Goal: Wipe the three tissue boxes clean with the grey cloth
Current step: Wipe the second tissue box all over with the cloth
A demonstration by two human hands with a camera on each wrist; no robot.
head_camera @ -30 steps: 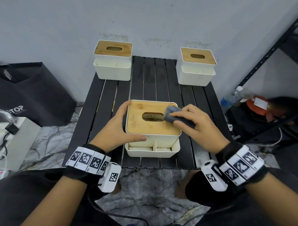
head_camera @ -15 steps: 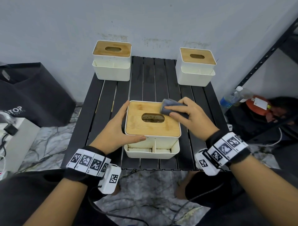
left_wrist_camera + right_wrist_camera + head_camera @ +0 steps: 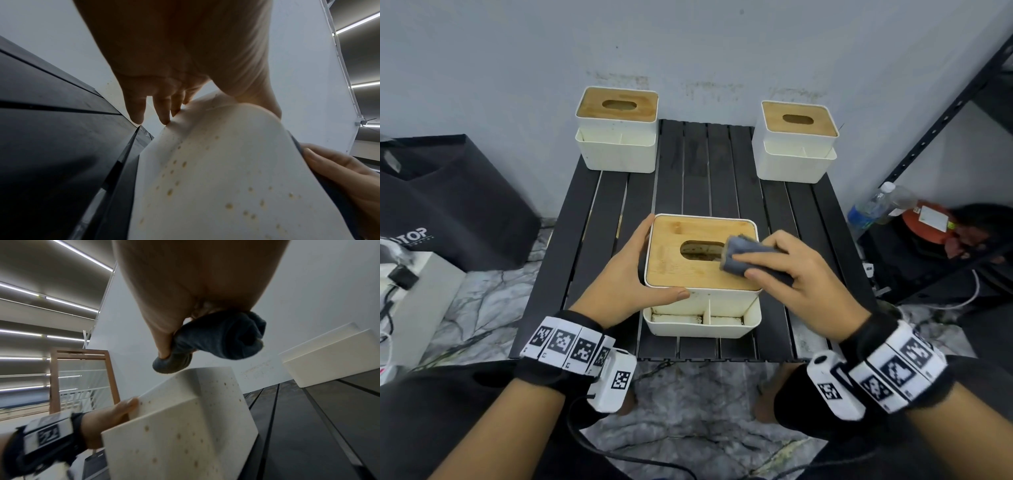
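- Right hand (image 3: 796, 281) fingers (image 3: 751, 257) grip the grey cloth (image 3: 739, 255) on the near tissue box (image 3: 702, 270) lid, beside its slot.
- Left hand (image 3: 619, 277), fingers straight, braces that box's left side.
- Black slatted worktop (image 3: 698, 164); grey wall (image 3: 688, 51) behind.

1. Head cam: high, looking forward and down on the table (image 3: 702, 164), both hands and all three boxes in frame.
2. Left wrist cam: low, very close, looking up along the left hand (image 3: 180, 65) at the near box (image 3: 226, 178) side.
3. Right wrist cam: low, looking up past the right hand (image 3: 185, 288); shares the near box and table with the others.
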